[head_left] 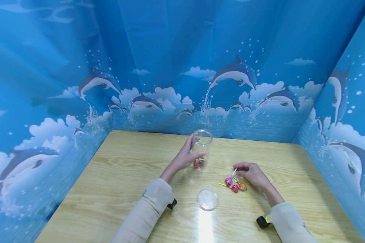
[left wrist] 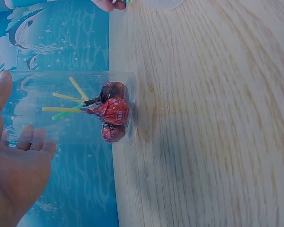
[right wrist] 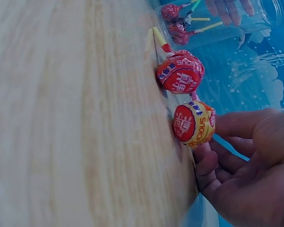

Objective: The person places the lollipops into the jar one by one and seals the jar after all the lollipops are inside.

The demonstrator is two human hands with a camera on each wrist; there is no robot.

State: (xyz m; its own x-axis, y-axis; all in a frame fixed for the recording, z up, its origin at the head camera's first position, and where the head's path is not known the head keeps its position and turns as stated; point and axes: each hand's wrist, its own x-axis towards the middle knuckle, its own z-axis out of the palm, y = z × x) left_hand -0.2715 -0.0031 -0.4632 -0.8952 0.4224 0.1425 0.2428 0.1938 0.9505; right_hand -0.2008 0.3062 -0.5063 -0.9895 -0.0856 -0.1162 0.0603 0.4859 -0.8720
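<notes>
My left hand (head_left: 187, 157) holds a clear plastic jar (head_left: 202, 148) upright on the table, thumb and fingers around its side. Several lollipops (left wrist: 115, 112) with dark red wrappers and yellow or green sticks lie at the jar's bottom. To the right, my right hand (head_left: 253, 174) pinches the white stick of a purple lollipop (head_left: 228, 181) between thumb and fingertips. Beside that lie a red lollipop (right wrist: 181, 74) with a yellow stick and an orange-yellow lollipop (right wrist: 194, 124). In the right wrist view the purple one is mostly hidden behind these.
A round clear lid (head_left: 207, 199) lies flat on the wooden table (head_left: 134, 175), nearer than the jar. Blue curtains (head_left: 170, 50) printed with dolphins stand along the table's back and sides.
</notes>
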